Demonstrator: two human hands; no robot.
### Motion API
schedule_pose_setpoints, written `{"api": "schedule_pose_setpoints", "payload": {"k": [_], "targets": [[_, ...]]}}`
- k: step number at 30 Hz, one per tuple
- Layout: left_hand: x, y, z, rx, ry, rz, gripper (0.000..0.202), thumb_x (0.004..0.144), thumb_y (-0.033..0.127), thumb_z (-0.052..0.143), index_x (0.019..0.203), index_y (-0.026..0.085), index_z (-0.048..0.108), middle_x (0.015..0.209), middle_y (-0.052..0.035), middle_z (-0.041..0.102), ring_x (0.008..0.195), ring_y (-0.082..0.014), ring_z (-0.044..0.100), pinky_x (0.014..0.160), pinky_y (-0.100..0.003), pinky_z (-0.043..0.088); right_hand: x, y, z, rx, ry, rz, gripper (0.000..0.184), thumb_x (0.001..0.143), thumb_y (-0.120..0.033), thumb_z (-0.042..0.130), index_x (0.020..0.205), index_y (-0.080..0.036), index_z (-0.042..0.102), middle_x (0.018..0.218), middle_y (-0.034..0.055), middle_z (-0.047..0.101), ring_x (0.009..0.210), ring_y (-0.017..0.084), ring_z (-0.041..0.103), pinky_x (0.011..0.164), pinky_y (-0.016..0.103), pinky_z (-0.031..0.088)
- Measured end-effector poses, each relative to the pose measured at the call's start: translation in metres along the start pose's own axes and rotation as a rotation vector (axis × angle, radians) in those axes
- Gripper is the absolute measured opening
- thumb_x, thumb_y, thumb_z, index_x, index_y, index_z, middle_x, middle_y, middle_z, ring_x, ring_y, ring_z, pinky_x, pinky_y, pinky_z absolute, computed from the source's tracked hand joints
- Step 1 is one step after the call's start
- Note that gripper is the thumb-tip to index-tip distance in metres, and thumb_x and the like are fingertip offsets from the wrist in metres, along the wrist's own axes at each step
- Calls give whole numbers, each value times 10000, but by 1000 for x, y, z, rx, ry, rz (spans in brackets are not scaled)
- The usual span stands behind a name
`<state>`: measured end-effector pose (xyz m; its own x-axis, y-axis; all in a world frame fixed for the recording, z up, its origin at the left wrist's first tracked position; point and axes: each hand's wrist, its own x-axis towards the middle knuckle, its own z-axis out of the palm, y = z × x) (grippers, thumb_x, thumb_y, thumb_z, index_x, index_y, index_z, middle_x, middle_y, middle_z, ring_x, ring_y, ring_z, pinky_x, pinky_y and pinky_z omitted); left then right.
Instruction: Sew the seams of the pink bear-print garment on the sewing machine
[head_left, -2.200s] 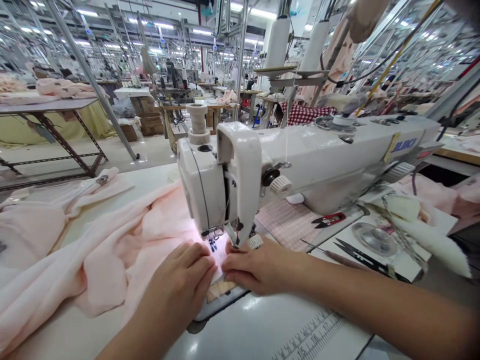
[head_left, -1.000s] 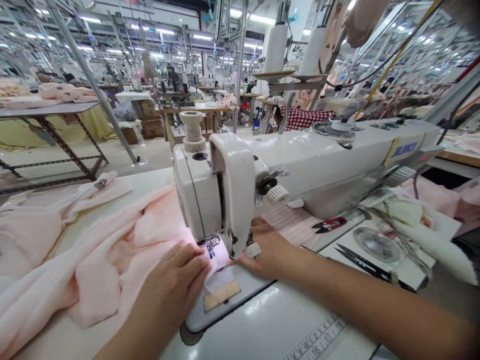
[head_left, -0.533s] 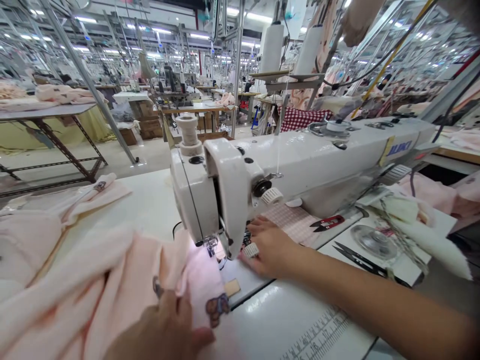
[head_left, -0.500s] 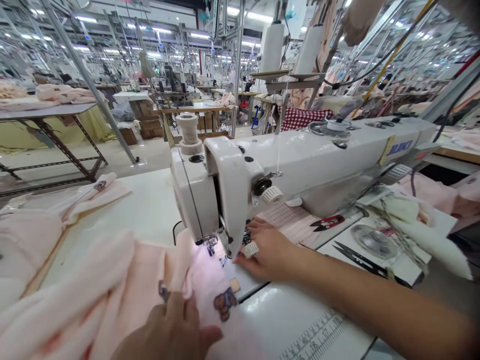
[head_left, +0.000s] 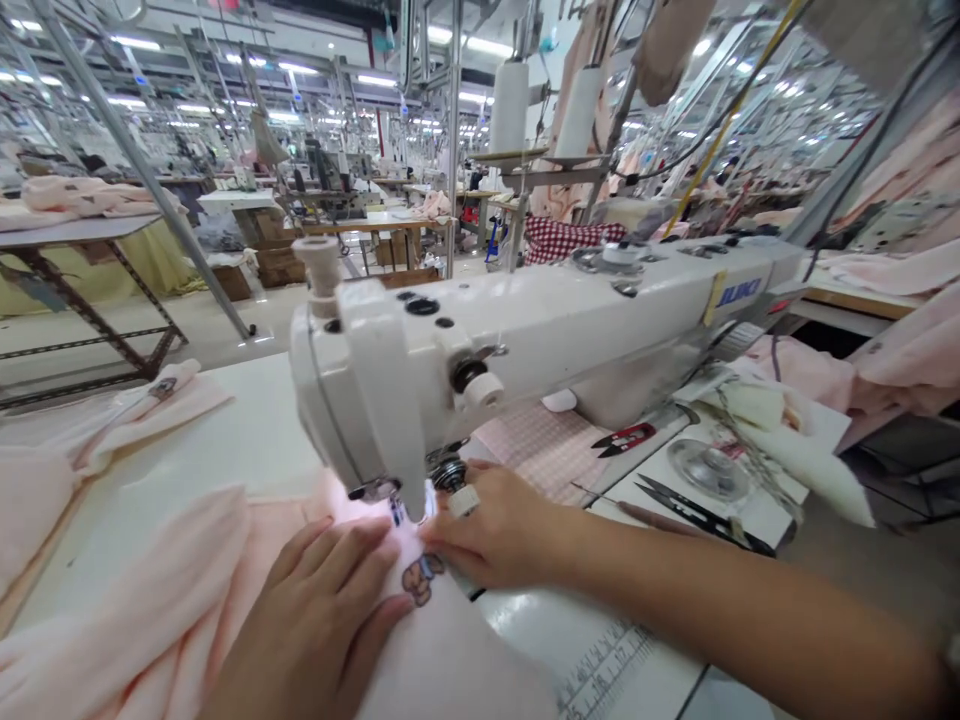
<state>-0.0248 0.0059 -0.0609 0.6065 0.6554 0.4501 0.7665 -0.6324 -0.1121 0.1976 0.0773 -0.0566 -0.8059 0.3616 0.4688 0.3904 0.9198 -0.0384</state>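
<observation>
Pale pink fleece fabric (head_left: 457, 650) with a small bear motif (head_left: 424, 578) lies under the needle area of a white sewing machine (head_left: 345, 390). My left hand (head_left: 322, 590) rests flat on the fabric, fingers stretched out, just left of the lit presser foot (head_left: 397, 512). On the other side of the needle, my right hand (head_left: 502, 525) reaches in from the right. Its fingers are extended low, their tips at the fabric edge beside the presser foot; the machine's head and a ridged knob (head_left: 463, 500) partly cover them.
Red-handled thread snips (head_left: 624, 438), black scissors (head_left: 701, 510) and a clear round disc (head_left: 709, 468) lie on the right. More pink fabric (head_left: 161, 570) is heaped at left. Thread cones (head_left: 510, 108) stand above the machine. A printed ruler scale (head_left: 607, 670) runs along the front.
My left hand has moved forward and up to the presser foot, carrying the bear motif closer to it. My right fingertips now reach the fabric edge. The whole view has shifted slightly.
</observation>
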Motion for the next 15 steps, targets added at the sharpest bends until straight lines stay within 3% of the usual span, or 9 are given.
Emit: {"api": "schedule_pose_setpoints", "payload": {"k": [2, 4, 7, 9, 11, 13, 15], "targets": [[0, -11, 6, -23, 31, -20, 288, 848, 370, 551, 1111, 254, 575, 1108, -37, 657, 972, -232, 603, 859, -402, 438, 3, -1, 1, 27, 12, -67, 166, 882, -305, 524, 932, -233, 665, 804, 8, 675, 788, 178, 582, 729, 325, 426], [1, -24, 8, -68, 107, -77, 279, 880, 331, 487, 1144, 265, 549, 1132, -49, 628, 1021, -235, 580, 970, -442, 392, 6, 0, 2, 62, 6, -144, 208, 915, -342, 499, 976, -221, 657, 877, 2, 696, 826, 159, 608, 743, 309, 439], [-7, -41, 0, -127, 207, -337, 351, 907, 261, 390, 1250, 270, 462, 1282, -68, 533, 1222, -262, 470, 1120, -554, 224, 8, -6, 0, 84, -5, -243, 344, 952, -434, 454, 1059, -160, 634, 1107, 36, 676, 1037, 156, 588, 830, 275, 455], [-25, -48, -9, -120, 166, -548, 414, 922, 274, 361, 1336, 278, 370, 1374, -66, 477, 1318, -279, 392, 1134, -597, 180, 4, -21, 0, 81, -43, -282, 369, 939, -451, 475, 1048, -138, 636, 1154, 51, 658, 1098, 179, 563, 908, 286, 453], [-50, -48, -18, -99, 58, -687, 474, 934, 298, 342, 1404, 286, 281, 1440, -52, 427, 1359, -272, 348, 1141, -587, 190, -4, -45, -1, 77, -118, -281, 302, 920, -425, 514, 964, -164, 659, 1059, 48, 685, 1011, 185, 604, 903, 304, 479], [-71, -41, -25, -95, -24, -720, 509, 938, 311, 320, 1439, 279, 241, 1464, -29, 409, 1361, -239, 355, 1157, -530, 211, -14, -70, -3, 86, -176, -261, 207, 906, -383, 543, 882, -224, 673, 947, 28, 697, 919, 167, 634, 807, 272, 524], [-77, -31, -30, -57, -100, -665, 517, 930, 326, 304, 1438, 231, 288, 1451, -35, 428, 1349, -228, 376, 1164, -503, 203, -21, -89, -8, 100, -192, -274, 184, 913, -384, 529, 880, -284, 680, 941, 12, 693, 958, 162, 634, 753, 245, 540]]}}
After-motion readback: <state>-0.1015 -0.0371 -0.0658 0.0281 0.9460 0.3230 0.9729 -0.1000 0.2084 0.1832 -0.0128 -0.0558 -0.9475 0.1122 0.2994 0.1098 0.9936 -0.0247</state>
